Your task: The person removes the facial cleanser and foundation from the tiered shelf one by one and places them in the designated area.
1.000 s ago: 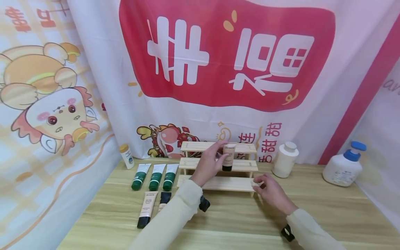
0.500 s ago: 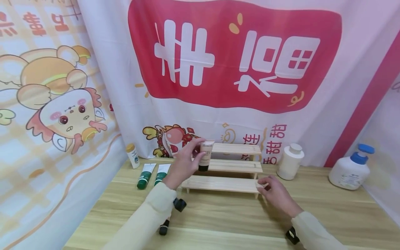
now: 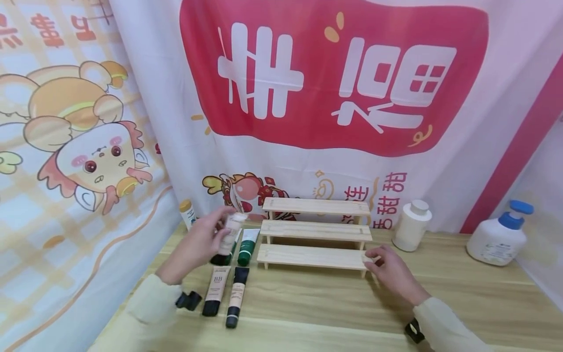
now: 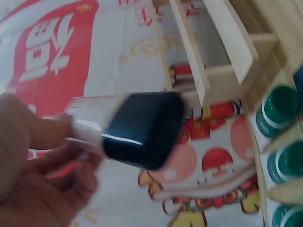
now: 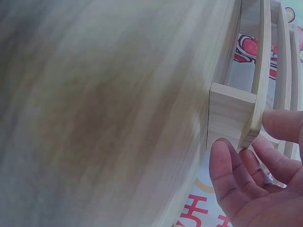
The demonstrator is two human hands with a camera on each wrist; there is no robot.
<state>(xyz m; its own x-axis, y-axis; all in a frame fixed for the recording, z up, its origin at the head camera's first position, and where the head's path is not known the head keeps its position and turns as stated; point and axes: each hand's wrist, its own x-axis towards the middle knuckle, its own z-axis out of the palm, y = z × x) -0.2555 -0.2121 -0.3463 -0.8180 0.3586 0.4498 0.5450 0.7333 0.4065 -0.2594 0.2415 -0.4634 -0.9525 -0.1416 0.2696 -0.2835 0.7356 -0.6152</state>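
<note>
My left hand (image 3: 198, 247) holds a small beige cream tube (image 3: 231, 233), curled fingers and thumb around its body. The tube's glossy black cap (image 4: 144, 130) points away from the palm in the left wrist view. In the head view this tube overlaps the green-and-white tubes (image 3: 248, 246) behind it. A wooden three-tier rack (image 3: 314, 256) stands mid-table with bare shelves. At the right end of its lowest shelf, my right hand (image 3: 393, 274) grips the corner. The right wrist view shows the thumb (image 5: 282, 125) against the shelf and the fingers curled at its end.
In front of the green tubes lie a BB cream tube (image 3: 216, 291) and a slimmer black-capped tube (image 3: 237, 296). A yellow-capped bottle (image 3: 186, 214) stands back left. Right of the rack are a white bottle (image 3: 411, 227) and a blue-topped pump bottle (image 3: 497, 242). Printed cloth hangs behind.
My left hand has carried the cream tube leftward, from in front of the rack to over the green tubes, tilting it. The right hand stays at the rack's corner.
</note>
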